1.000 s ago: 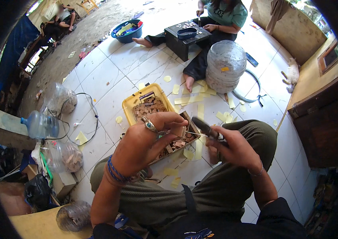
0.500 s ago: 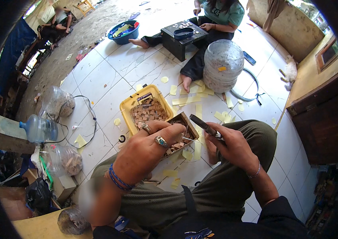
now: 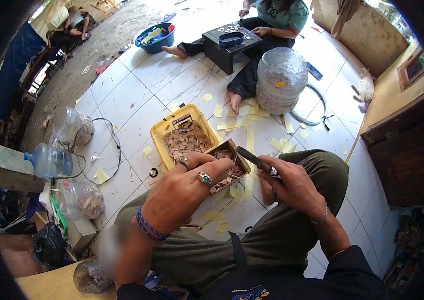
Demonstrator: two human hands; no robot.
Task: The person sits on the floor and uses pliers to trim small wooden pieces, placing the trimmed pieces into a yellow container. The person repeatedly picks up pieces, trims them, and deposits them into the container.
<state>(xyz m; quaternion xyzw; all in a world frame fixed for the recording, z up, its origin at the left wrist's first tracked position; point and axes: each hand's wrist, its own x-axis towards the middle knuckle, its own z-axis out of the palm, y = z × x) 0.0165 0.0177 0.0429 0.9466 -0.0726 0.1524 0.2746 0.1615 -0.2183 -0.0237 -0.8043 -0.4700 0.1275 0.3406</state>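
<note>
My left hand [image 3: 187, 187], with rings on two fingers, is closed in a pinch over the near side of a small wooden box [image 3: 240, 159]. Thin silvery wires [image 3: 236, 175] stick out from its fingertips. Small brown flat pieces [image 3: 236, 169] lie in that box, partly hidden by the hand. To the right, my right hand [image 3: 292, 182] is wrapped round a dark, bar-shaped tool [image 3: 252, 156] with a shiny metal part, its end pointing up and left towards the box. What kind of tool it is does not show clearly.
A yellow basin [image 3: 155, 134] of small brown pieces touches the box. Pale yellow strips [image 3: 239, 124] are scattered over the tiles. Beyond, a person [image 3: 277, 25] sits at a low black table [image 3: 217, 52], near a large clear container [image 3: 279, 82]. Clear jugs [image 3: 54, 161] stand left; a cat [image 3: 365, 90] lies right.
Both hands keep nearly the same places and grips. The wires at my left fingertips sit at a slightly different angle. Across from me, the person's hand and tool have dropped towards the low table.
</note>
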